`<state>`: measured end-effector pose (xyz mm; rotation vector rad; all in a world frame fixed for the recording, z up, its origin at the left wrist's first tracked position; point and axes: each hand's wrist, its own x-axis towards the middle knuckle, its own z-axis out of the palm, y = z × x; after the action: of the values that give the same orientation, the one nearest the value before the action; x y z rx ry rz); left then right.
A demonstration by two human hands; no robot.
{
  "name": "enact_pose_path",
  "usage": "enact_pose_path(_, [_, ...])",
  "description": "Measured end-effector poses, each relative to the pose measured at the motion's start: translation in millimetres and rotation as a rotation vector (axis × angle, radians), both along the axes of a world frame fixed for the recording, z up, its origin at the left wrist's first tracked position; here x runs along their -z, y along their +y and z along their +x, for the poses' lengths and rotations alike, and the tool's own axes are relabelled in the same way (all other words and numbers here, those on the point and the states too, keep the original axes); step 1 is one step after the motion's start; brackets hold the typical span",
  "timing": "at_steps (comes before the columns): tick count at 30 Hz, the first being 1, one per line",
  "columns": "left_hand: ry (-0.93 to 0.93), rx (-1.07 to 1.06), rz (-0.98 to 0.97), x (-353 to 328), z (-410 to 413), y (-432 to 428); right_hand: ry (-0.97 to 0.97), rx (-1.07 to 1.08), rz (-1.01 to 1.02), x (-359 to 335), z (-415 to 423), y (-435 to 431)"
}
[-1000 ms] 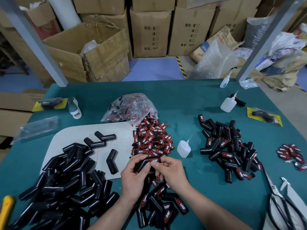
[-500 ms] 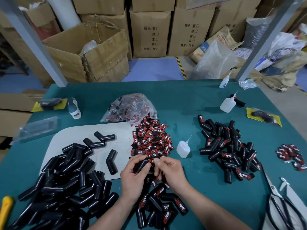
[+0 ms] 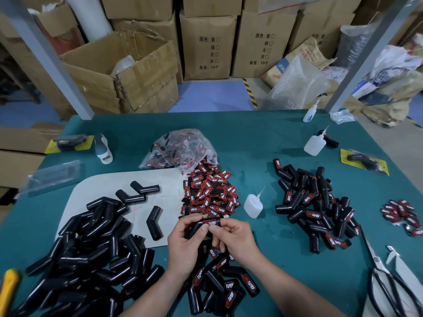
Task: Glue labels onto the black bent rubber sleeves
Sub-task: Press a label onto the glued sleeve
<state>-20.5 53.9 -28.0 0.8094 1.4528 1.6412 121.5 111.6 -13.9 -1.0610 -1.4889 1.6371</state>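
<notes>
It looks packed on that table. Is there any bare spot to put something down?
Bare green table shows at the far side, between the bag of labels and the far glue bottle, and at the front, between the right hand and the scissors. Crowded: the unlabelled sleeve pile, the loose labels, the labelled sleeves.

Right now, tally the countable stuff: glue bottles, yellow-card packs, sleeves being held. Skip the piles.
Glue bottles: 3
Yellow-card packs: 2
Held sleeve: 1
Total: 6
</notes>
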Motion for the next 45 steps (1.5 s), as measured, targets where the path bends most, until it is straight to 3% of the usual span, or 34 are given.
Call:
enact_pose_path(5, [-0.068, 0.041, 0.036, -5.6, 0.5, -2.1, 0.017, -0.004, 0.018, -1.2, 2.4, 1.7])
enact_pose_path(10, [-0.058, 0.056, -0.045, -4.8, -1.3, -1.3, 0.038, 0.020, 0.040, 1.7, 3.5, 0.9])
enact_pose_path(20, [-0.074, 0.009, -0.086, -3.1, -0.9, -1.5, -0.072, -0.035, 0.154, 5.1, 3.4, 1.8])
enact_pose_path(38, [-0.044, -0.023, -0.078, -4.3, 1.7, -1.1, 0.156, 0.005, 0.016, -2.2, 3.7, -0.7])
enact_pose_path(45, [0.001, 0.091, -0.043, -3.9, 2.1, -7.8, 0.088, 0.030, 0.005, -1.5, 4.8, 0.8])
